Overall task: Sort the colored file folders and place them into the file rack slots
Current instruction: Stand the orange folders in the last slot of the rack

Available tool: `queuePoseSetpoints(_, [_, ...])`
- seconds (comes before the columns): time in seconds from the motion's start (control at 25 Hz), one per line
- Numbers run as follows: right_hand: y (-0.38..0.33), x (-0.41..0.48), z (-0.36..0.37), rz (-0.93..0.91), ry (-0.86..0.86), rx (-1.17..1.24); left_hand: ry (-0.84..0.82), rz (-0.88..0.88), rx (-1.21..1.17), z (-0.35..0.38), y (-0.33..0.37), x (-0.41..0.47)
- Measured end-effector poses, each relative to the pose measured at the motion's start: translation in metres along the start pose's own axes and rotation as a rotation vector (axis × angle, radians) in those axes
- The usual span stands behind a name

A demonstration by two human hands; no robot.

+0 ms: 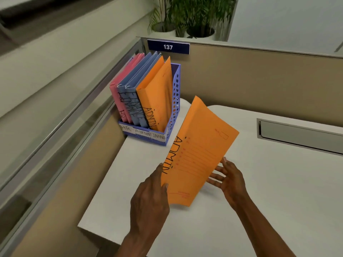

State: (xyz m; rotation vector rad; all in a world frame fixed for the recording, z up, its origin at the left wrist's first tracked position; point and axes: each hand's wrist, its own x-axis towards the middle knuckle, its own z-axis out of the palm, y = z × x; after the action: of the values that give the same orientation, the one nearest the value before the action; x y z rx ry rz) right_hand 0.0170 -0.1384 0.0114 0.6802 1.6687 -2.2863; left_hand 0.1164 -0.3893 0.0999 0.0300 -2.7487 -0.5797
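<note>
An orange folder marked ADMIN is held tilted above the white desk, a little right of and nearer than the rack. My left hand pinches its lower left edge. My right hand supports it from behind on the right, fingers spread against the back. The blue perforated file rack stands at the desk's far left corner. It holds pink HR folders at the left, blue FINANCE folders in the middle and another orange ADMIN folder at the right.
The white desk is boxed in by tan partition walls; a grey cable slot is set into it at the right. A sign reading 137 hangs on the partition, with potted plants behind. A glass panel runs along the left.
</note>
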Motion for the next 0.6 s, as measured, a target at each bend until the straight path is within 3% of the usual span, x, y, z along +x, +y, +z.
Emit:
queuePoseSetpoints(0.28, [-0.053,0.024,0.098,-0.140,0.011,-0.138,0.133,-0.248,0.036,-0.015,-0.046,0.032])
queuePoseSetpoints(0.48, [-0.093,0.043,0.146,-0.233,-0.004,-0.221,0.117,-0.176,0.063,-0.012,-0.072,0.059])
queuePoseSetpoints(0.6, [-0.124,0.054,0.178,-0.287,-0.043,-0.317,0.056,-0.086,-0.037,-0.010,-0.084,0.071])
